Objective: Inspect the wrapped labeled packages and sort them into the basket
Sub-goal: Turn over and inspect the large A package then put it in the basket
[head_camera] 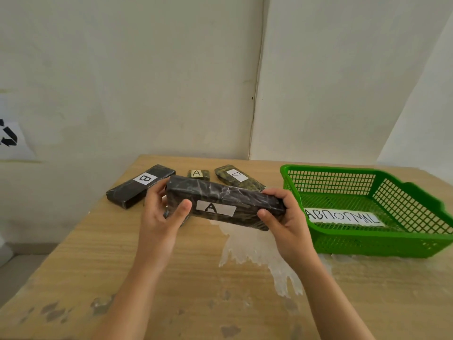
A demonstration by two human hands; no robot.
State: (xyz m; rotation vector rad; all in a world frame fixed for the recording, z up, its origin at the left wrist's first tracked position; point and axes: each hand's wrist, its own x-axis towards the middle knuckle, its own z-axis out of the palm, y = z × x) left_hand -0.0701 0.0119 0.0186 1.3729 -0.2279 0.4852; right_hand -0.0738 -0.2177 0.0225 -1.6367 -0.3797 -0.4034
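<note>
- Both hands hold a long, box-shaped package (pixel 224 203) above the tabletop (pixel 171 278), its dark wrapping glossy and creased, a white label marked "A" facing the camera.
- The left hand (pixel 161 214) has its grip curled round the package's left end, thumb pressed on the front face, fingers behind.
- The right hand (pixel 282 212) has its grip clamped over the right end, fingers across the top edge, thumb underneath.
- Behind lie three more wrapped packages: a long dark box labelled "B" (pixel 141 185), a small mottled green one marked "A" (pixel 198 174), and a mottled green one marked "D" (pixel 239 179), partly hidden by the held package.
- To the right stands a green plastic lattice basket (pixel 367 244); a white paper strip (pixel 343 217) with handwritten letters lies flat in it.
- The tabletop is pale wood grain, blotched with a whitish, dried-looking patch (pixel 257 251).
- A paper sheet (pixel 12 138) with black arrow shapes hangs on the left wall.
</note>
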